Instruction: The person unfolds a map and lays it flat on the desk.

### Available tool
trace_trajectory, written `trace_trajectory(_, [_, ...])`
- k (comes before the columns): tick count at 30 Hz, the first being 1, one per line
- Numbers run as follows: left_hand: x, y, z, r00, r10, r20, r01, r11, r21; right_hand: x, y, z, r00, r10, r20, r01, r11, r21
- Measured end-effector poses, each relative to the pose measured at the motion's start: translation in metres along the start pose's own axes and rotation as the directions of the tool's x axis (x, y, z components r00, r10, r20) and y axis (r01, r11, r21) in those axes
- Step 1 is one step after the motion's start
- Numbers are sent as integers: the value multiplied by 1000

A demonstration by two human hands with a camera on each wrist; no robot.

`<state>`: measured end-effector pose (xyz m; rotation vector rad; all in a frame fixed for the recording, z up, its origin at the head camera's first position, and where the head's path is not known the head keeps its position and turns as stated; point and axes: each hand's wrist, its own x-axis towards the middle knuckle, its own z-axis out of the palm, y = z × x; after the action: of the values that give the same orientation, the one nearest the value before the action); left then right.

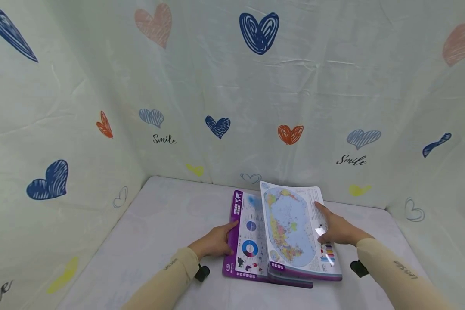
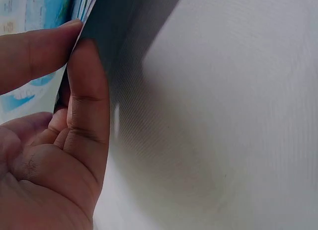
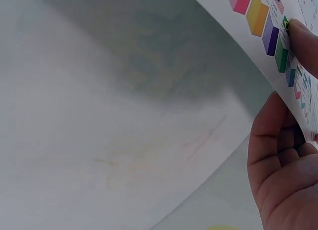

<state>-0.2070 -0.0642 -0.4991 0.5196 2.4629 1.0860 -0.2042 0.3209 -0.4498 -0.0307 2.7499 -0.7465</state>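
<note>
Pinching purple-bordered rectangular printed chart point(image 1: 251, 236) in left hand point(image 1: 215, 241), overlapping glossy white world-map sheet point(image 1: 294, 230) in right hand point(image 1: 339, 227), over white bench point(image 1: 159, 219).

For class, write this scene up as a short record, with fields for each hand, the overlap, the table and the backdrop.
Left hand: pinches left edge of purple-bordered chart
Right hand: pinches right edge of world map
Overlap: map covers part of chart's right side
Table: pale
Backdrop: pale, heart-printed
</note>
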Motion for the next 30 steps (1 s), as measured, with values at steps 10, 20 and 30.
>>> trace_trajectory(10, [-3,-3,-9,1000,-3,-11,3,999,52,-6,6,-20,999,31,23,-31,999,27])
trace_trajectory(20, [-6,-10,-20,999,-27,-26,29,996,88,-9,7,-31,998,45,33,-46,999,22])
trace_trajectory(30, [-15,-18,-35,997,-61,-44,65,993,98,-11,8,-44,1000,19,23,-18,999,-38])
